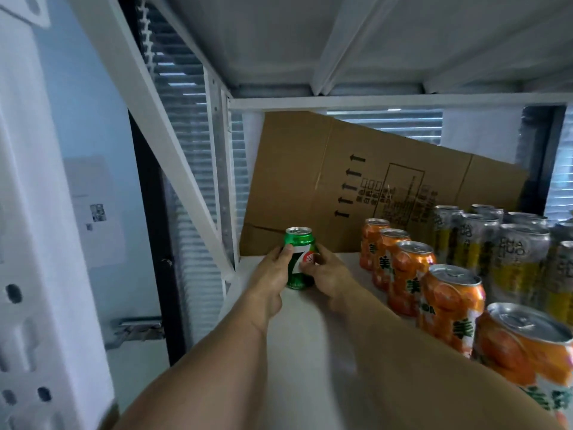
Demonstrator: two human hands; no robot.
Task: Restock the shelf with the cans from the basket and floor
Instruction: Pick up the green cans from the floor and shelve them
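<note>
A green can with a red and white label stands upright on the white shelf board, near its back left corner. My left hand wraps its left side and my right hand grips its right side, so both hold it. To the right runs a row of several orange cans from back to front. Behind them stand several silver and yellow cans. No basket or floor cans are in view.
A flattened cardboard box leans against the back of the shelf. A white diagonal brace and an upright post close the left side. The upper shelf's underside hangs low overhead.
</note>
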